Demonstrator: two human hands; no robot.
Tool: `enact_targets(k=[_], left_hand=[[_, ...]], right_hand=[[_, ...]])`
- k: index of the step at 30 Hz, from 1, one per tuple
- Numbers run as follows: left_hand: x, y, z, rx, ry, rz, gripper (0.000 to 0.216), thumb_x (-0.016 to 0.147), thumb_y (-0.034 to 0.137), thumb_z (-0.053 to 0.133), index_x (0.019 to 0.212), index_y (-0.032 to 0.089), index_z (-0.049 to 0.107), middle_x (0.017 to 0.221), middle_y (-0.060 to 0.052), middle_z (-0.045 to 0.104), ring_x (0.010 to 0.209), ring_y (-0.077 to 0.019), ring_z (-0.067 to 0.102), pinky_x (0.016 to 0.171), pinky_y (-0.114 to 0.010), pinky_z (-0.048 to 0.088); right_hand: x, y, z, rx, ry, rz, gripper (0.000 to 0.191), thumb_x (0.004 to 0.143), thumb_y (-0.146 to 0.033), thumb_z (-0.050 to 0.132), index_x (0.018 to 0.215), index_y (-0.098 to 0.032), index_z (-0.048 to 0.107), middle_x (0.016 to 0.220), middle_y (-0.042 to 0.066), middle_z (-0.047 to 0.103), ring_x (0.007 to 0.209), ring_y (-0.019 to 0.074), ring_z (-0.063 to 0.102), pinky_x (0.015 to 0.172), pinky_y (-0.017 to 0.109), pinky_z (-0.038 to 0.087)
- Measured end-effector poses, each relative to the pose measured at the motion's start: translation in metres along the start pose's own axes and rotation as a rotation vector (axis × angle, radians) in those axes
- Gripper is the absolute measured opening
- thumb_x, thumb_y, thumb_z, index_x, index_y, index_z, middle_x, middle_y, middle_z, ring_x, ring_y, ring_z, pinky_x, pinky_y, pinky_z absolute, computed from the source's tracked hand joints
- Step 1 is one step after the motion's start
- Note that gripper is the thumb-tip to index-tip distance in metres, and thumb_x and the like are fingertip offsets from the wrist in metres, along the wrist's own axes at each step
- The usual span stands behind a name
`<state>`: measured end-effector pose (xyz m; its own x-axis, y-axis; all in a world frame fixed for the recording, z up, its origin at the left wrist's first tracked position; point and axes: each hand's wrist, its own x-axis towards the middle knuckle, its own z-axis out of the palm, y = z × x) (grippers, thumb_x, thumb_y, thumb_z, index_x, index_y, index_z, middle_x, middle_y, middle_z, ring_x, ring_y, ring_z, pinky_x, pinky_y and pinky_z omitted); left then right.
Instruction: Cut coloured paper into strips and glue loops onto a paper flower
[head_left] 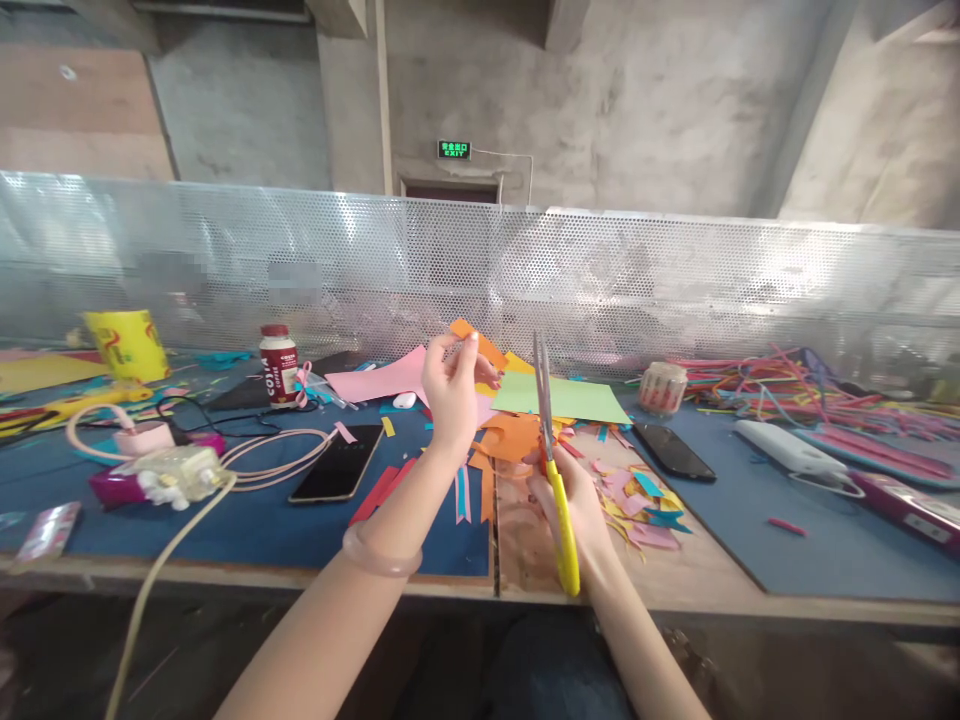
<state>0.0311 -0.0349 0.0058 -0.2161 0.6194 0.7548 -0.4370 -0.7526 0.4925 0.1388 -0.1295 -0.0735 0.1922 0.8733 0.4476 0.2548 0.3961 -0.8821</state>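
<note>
My left hand (450,390) is raised above the table, its fingers pinched on a piece of orange paper (480,342). A pale bangle (381,555) circles that wrist. My right hand (574,510) grips yellow-handled scissors (551,460) with the blades pointing up, just right of the orange piece. Below both hands lie orange sheets (510,437) and a heap of coloured paper scraps (637,500) on the wooden table (697,575).
Blue mats (247,520) cover the table. A black phone (339,462) lies left of my arm, another phone (673,452) to the right. A bottle (278,365), yellow tape roll (127,345), cables (277,455), green sheet (562,397), pink sheet (379,380), paper strips (787,385) and a perforated metal screen (600,280) stand behind.
</note>
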Motion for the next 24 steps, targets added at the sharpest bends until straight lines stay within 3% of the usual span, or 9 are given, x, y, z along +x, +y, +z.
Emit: enact_targets(k=[3,9,14,17,21,24], left_hand=[[0.008,-0.005,-0.006,-0.078,0.017,-0.172,0.018,0.080,0.034,0.061,0.086,0.022,0.050,0.057,0.004,0.056,0.046,-0.0083,0.055,0.037,-0.019,0.039],[0.011,-0.013,-0.005,-0.270,-0.079,-0.381,0.019,0.074,0.028,0.067,0.077,0.018,0.052,0.068,0.001,0.054,0.058,-0.0071,0.055,0.047,-0.019,0.045],[0.011,-0.013,-0.006,-0.138,-0.099,-0.366,0.021,0.076,0.033,0.065,0.078,0.019,0.049,0.058,0.005,0.047,0.050,-0.0059,0.049,0.040,-0.016,0.036],[0.010,-0.015,-0.010,-0.085,-0.133,-0.339,0.017,0.077,0.030,0.064,0.084,0.019,0.052,0.063,0.004,0.051,0.051,-0.0061,0.050,0.037,-0.015,0.032],[0.010,-0.018,-0.013,0.027,-0.209,-0.285,0.030,0.077,0.030,0.064,0.102,0.020,0.050,0.076,-0.002,0.063,0.055,-0.0092,0.056,0.039,-0.018,0.039],[0.013,-0.020,-0.016,0.048,-0.218,-0.309,0.030,0.075,0.028,0.065,0.099,0.018,0.050,0.076,-0.003,0.066,0.062,-0.0119,0.061,0.046,-0.020,0.045]], right_hand=[[0.001,0.003,-0.001,0.038,0.000,0.078,0.012,0.067,-0.024,0.047,0.078,-0.021,0.046,0.052,-0.009,0.038,0.045,0.0103,0.038,0.044,0.022,0.031],[0.001,-0.003,-0.001,0.097,-0.036,0.097,0.014,0.069,-0.026,0.045,0.080,-0.019,0.049,0.046,-0.009,0.040,0.041,0.0103,0.039,0.043,0.023,0.033],[-0.001,-0.005,0.000,0.084,-0.026,0.082,0.013,0.068,-0.026,0.045,0.079,-0.019,0.048,0.045,-0.009,0.038,0.041,0.0099,0.037,0.043,0.023,0.031],[-0.001,-0.003,-0.001,0.087,-0.033,0.073,0.011,0.070,-0.025,0.046,0.079,-0.019,0.048,0.045,-0.009,0.039,0.041,0.0102,0.038,0.044,0.023,0.032],[0.000,-0.003,-0.002,0.106,-0.032,0.077,0.009,0.071,-0.023,0.046,0.078,-0.020,0.048,0.046,-0.010,0.039,0.042,0.0102,0.039,0.045,0.023,0.034],[0.000,-0.004,-0.002,0.078,-0.014,0.065,0.006,0.071,-0.023,0.046,0.076,-0.019,0.048,0.047,-0.008,0.041,0.043,0.0108,0.042,0.046,0.024,0.035]])
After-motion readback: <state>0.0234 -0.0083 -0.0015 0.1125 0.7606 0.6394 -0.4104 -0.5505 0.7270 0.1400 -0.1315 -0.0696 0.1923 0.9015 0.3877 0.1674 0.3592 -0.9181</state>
